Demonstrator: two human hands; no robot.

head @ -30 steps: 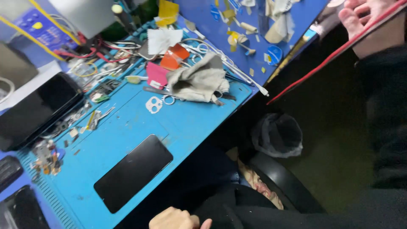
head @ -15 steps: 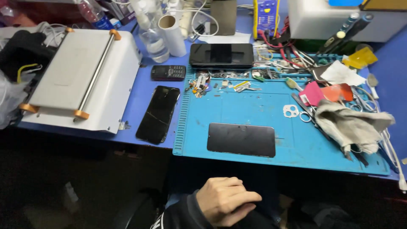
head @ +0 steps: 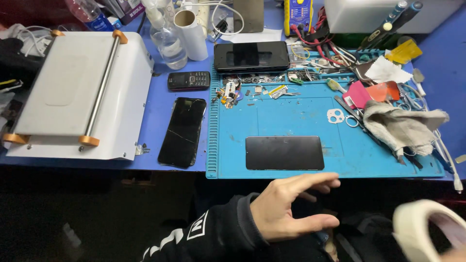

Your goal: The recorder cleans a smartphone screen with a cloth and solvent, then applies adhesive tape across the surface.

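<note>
My left hand (head: 286, 208) hovers just below the bench's front edge, fingers spread and pointing right, holding nothing. It is nearest to a black phone screen (head: 284, 153) that lies flat on the blue work mat (head: 301, 114). At the bottom right corner, a blurred cream roll of tape (head: 420, 228) is held up by my right hand (head: 455, 254), of which only a sliver shows. A black sleeve covers my left arm.
A cracked black phone (head: 183, 131) lies left of the mat, with a small keypad phone (head: 189, 80) behind it. A white machine (head: 77, 92) fills the left side. Another phone (head: 251, 56), small parts, tools, a grey cloth (head: 403, 127) and bottles crowd the back and right.
The view has swung onto the bench and steadied. My left hand went from a loose fist to spread fingers. The roll of tape has come into view at the right.
</note>
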